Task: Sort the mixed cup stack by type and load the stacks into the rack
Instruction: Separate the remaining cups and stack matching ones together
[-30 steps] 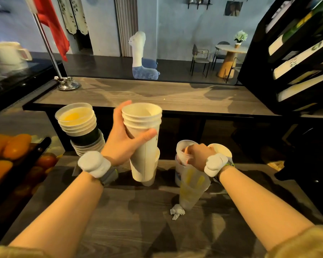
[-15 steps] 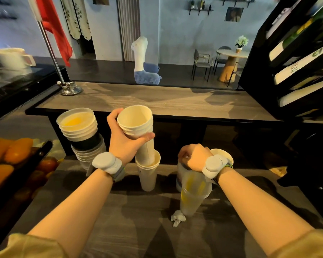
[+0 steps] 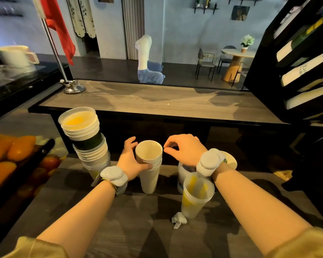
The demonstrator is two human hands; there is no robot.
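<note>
At frame centre, a white paper cup stack [image 3: 150, 165] stands upright on the bench [image 3: 119, 211]. The left hand [image 3: 129, 161] clasps its left side; the right hand [image 3: 185, 148], fingers loosely curled and empty, hovers just right of the rim.

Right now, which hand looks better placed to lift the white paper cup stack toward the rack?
Probably the left hand: it already wraps the white paper cup stack. The right hand hovers beside the rim, fingers apart, holding nothing.
</note>
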